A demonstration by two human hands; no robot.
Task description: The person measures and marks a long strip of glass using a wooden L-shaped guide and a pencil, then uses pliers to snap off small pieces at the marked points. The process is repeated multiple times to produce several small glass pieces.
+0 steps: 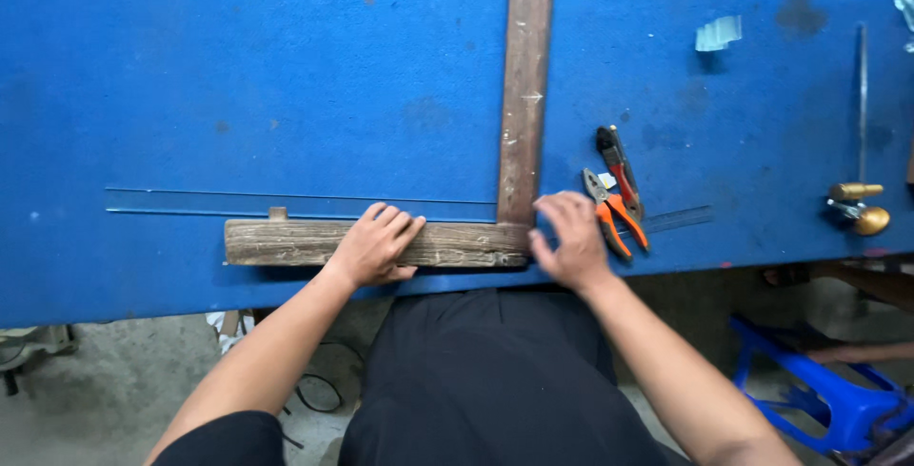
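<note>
A large wooden T-square lies on the blue-covered table (238, 66). Its worn head bar (286, 242) runs along the near table edge and its long blade (526, 85) points away from me. My left hand (374, 245) presses flat on the head bar, fingers spread. My right hand (569, 237) rests at the corner where blade and head meet, fingers curled on the table beside it. A thin strip of clear glass (286, 202) lies flat left of the blade, just beyond the head bar.
Orange-handled pliers (614, 214) and a red-handled tool (617, 166) lie right of my right hand. A brass-headed tool (860, 204) sits at the far right. Glass scraps (718, 34) lie at the back right. A blue plastic stool (828, 390) stands on the floor.
</note>
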